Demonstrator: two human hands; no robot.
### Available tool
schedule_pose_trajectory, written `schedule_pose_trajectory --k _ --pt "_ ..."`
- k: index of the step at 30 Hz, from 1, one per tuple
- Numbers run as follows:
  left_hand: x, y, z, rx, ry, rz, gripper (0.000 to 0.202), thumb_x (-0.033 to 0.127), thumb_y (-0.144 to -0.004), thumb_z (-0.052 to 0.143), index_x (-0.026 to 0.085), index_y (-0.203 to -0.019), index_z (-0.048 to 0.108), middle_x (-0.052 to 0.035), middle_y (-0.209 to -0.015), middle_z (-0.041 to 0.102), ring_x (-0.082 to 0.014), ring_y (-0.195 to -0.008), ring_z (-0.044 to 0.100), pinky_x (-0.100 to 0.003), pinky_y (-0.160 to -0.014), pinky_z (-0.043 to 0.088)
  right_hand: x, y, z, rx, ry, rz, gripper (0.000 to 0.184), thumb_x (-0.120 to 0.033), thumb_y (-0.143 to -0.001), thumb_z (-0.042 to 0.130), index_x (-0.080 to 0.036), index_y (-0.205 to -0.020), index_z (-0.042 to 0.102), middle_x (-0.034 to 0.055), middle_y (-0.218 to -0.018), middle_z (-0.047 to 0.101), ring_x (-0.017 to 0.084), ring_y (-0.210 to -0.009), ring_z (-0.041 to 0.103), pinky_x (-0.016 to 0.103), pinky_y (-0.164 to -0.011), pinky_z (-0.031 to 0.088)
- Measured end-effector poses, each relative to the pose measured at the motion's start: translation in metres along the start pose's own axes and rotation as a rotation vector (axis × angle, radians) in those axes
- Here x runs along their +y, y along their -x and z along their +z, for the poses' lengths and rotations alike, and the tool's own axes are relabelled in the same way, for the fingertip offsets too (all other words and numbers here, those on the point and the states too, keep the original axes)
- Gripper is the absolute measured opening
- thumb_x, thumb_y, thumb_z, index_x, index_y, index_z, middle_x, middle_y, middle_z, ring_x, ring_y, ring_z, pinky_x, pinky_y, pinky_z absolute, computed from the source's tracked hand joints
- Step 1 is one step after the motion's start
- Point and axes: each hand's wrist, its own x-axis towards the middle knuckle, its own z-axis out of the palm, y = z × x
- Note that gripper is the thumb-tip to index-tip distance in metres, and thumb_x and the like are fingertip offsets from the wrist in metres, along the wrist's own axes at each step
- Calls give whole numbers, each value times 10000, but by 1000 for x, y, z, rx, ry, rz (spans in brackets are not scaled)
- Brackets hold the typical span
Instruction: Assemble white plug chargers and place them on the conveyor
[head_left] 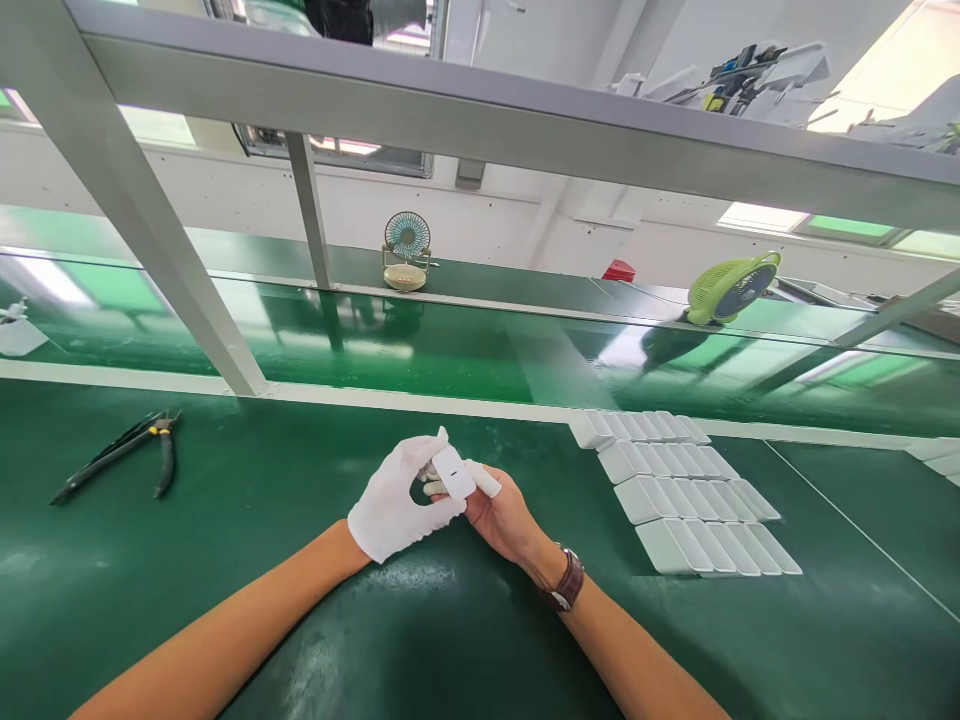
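My left hand (397, 500) wears a white glove and pinches a small white plastic part (454, 472) above the green bench. My right hand (499, 515) is bare, with white finger cots on some fingertips and a brown watch on the wrist. It grips the same white part from the right side. Both hands meet at the middle of the view, fingers closed around the piece. To the right lie several rows of the same white plastic parts (682, 495), leaning on one another like tiles.
Black-handled pliers (124, 455) lie on the green mat at the left. A glossy green conveyor belt (420, 340) runs behind. A small teal desk fan (407, 250) and a lime-green fan (731, 288) stand beyond it. A slanted grey frame post (142, 220) rises at the left.
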Motion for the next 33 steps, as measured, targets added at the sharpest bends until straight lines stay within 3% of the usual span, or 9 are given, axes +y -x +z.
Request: schedule_pose_trajectory --k 10,12,15,18,23,27,30,33 --pt "-2 -1 1 -14 76 0 651 158 -741 702 261 -1348 491 -93 -1274 601 -230 -1099 642 -391 -911 571 3 -1 -5 52 94 -34 424 -518 -817 737 -153 -1033 742 122 -993 759 314 -998 698 487 -918 546" --pt "-5 -1 3 -54 116 -49 656 158 -720 721 258 -1328 496 -97 -1295 598 -239 -1112 638 -412 -925 566 4 -3 -12 121 223 -130 395 -502 -808 751 -180 -1036 745 100 -1034 754 302 -1000 693 490 -952 540" --pt "-14 -1 8 -111 163 -248 653 188 -704 747 236 -1312 515 -94 -1228 646 -230 -1025 661 -418 -912 568 6 -5 -23 198 554 -364 336 -410 -797 779 -234 -1080 737 77 -1126 730 285 -1044 673 469 -989 539" --pt "-22 -3 11 -186 263 -439 561 236 -764 708 229 -1303 553 -55 -1057 704 -187 -867 668 -372 -839 580 9 -5 -32 154 941 -600 284 -327 -871 690 -258 -1146 721 97 -1190 699 278 -1093 655 458 -978 557" --pt "-30 -9 2 -345 147 -440 356 334 -757 722 244 -1101 702 -10 -876 669 -171 -777 612 -307 -733 541 17 -6 -37 6 1277 -816 350 -250 -948 560 -272 -1285 653 115 -1256 668 266 -1147 652 447 -987 568" --pt "-33 -11 -5 -400 -32 -444 395 470 -656 802 227 -962 748 2 -778 604 -166 -707 554 -283 -656 482 18 -6 -36 -46 1359 -851 395 -265 -961 539 -263 -1353 596 121 -1279 657 264 -1125 669 429 -970 583" --pt "-40 -15 -6 -374 74 -510 430 424 -620 835 204 -980 751 19 -753 616 -144 -668 538 -265 -633 469 18 -6 -40 25 1439 -780 486 -344 -957 564 -238 -1427 502 128 -1313 639 281 -1170 651 452 -1009 561" --pt "-60 -32 -15 -169 152 -606 468 306 -611 846 194 -1054 743 18 -777 662 -149 -688 573 -278 -691 505 21 -8 -49 96 1549 -777 576 -378 -956 565 -212 -1485 410 149 -1357 612 312 -1206 631 482 -1014 555"
